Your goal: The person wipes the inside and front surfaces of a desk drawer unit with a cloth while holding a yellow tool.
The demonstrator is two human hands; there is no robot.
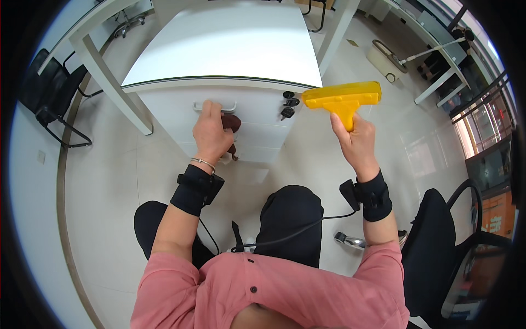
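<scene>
My left hand (pixel 211 133) is at the top drawer of a white cabinet (pixel 160 111), its fingers hooked over the pale drawer handle (pixel 229 107). A dark brown item, perhaps a cloth, (pixel 231 122) shows beside its thumb; whether the hand grips it I cannot tell. My right hand (pixel 356 140) holds a yellow plastic squeegee (pixel 343 96) upright by its short handle, blade end up, near the right front corner of the white table (pixel 238 45). Keys (pixel 287 112) hang at the lock on the cabinet's upper right. Both wrists wear black straps with small boxes.
A black chair (pixel 431 246) stands close on my right, another black chair (pixel 53 90) at the left wall. Farther off on the right are a mop bucket (pixel 380 59) with a mop, a desk, and a person beyond it. A cable runs between my wrists, across my lap.
</scene>
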